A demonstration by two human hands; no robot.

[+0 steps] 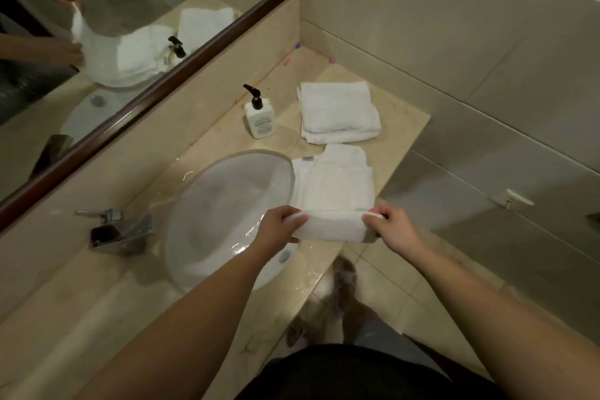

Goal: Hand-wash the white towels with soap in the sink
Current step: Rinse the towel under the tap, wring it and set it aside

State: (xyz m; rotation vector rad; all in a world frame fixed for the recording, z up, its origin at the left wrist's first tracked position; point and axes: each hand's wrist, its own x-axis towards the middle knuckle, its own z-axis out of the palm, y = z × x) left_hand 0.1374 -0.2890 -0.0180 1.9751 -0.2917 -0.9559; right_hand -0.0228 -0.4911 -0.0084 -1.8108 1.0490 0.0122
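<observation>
A white towel (332, 191) lies on the counter just right of the sink (224, 204), its near edge lifted and folded over. My left hand (279, 226) grips the left end of that edge and my right hand (394, 230) grips the right end. A second white towel (339, 112), folded, lies farther back on the counter. A white soap bottle (259, 117) with a black pump stands left of it, behind the sink. The oval white basin looks wet and holds nothing.
A chrome tap (121, 232) stands left of the basin. The beige counter (227, 318) is wet near its front edge. A framed mirror (146, 97) runs along the back wall. Tiled wall on the right; my feet are on the floor below.
</observation>
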